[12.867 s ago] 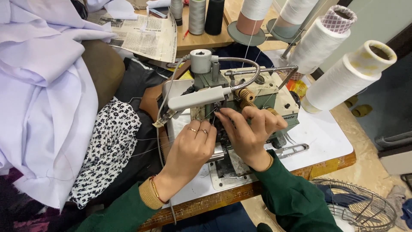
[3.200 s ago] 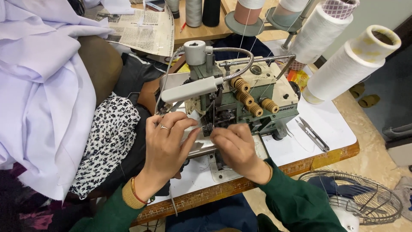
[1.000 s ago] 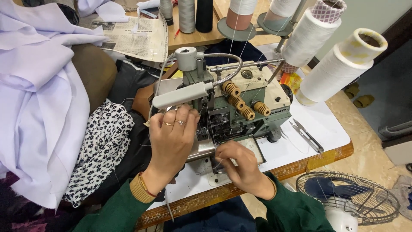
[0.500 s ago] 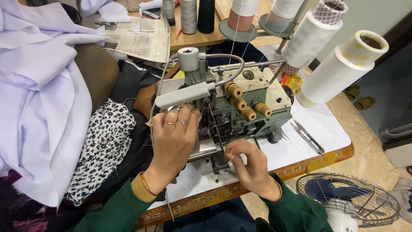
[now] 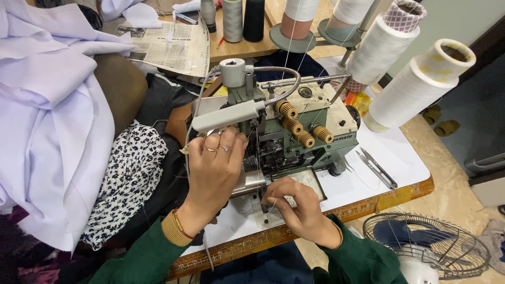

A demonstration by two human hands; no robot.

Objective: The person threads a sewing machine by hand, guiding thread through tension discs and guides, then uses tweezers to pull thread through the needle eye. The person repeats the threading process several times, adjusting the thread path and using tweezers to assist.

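Our left hand (image 5: 215,165) lies spread, holding nothing, against the serger (image 5: 294,131); right hand (image 5: 294,202) pinches thread at its base. Snips (image 5: 377,168) on bench (image 5: 400,158).

**Colours around a sewing machine**

A grey-green and cream overlock machine (image 5: 294,137) with tan ribbed knobs (image 5: 305,131) sits on a white worktop (image 5: 400,158) edged in orange-brown wood. Big white thread cones (image 5: 415,89) stand beside it. Lilac cloth (image 5: 47,121) lies near white fabric printed with small black flowers (image 5: 126,179). Dark green sleeves (image 5: 363,257), mustard cuffs (image 5: 171,236).
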